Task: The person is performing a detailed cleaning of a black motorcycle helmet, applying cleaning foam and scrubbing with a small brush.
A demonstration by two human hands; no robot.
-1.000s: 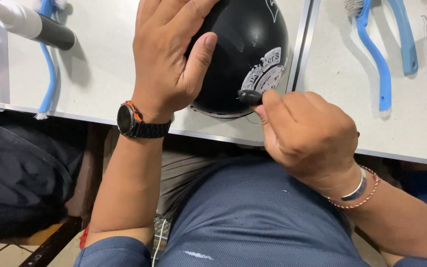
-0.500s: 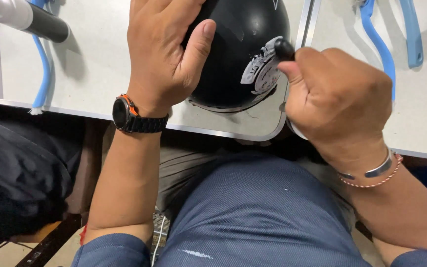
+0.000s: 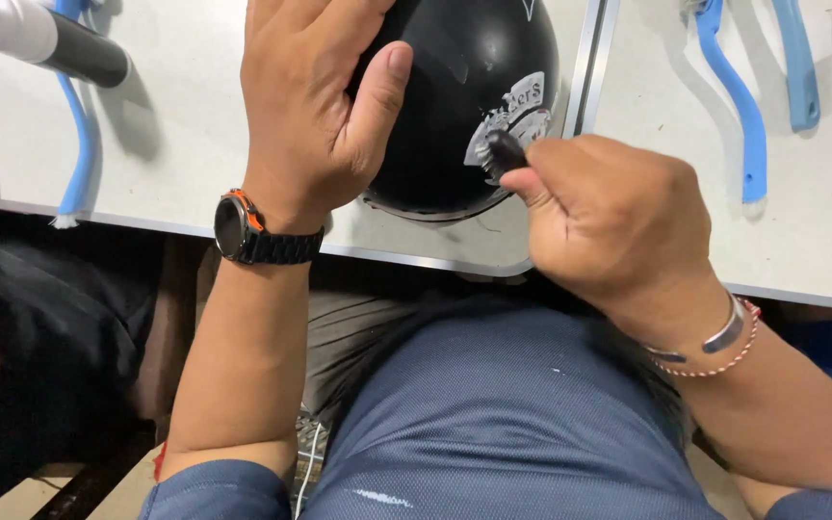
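Sticker scraping in hand, as I judge it: your left hand [image 3: 315,106] lies flat and open over the black helmet [image 3: 455,96], thumb pressed to its shell, steadying it at the table [image 3: 185,125] edge. Your right hand [image 3: 613,217] is fisted around a small dark tool [image 3: 505,151], tip against the worn white sticker [image 3: 512,120] just above your knuckles. Next stroke probably calls for firm bracing and a shallow angle.

**Gloss, plastic and metal under your hands**

Your left hand [image 3: 315,116] steadies a smooth, glossy black helmet [image 3: 464,96] with a worn paper-like sticker [image 3: 517,111]. The white table [image 3: 175,144] looks matt, its edge strip [image 3: 585,67] metal; the blue brushes [image 3: 739,106] plastic.
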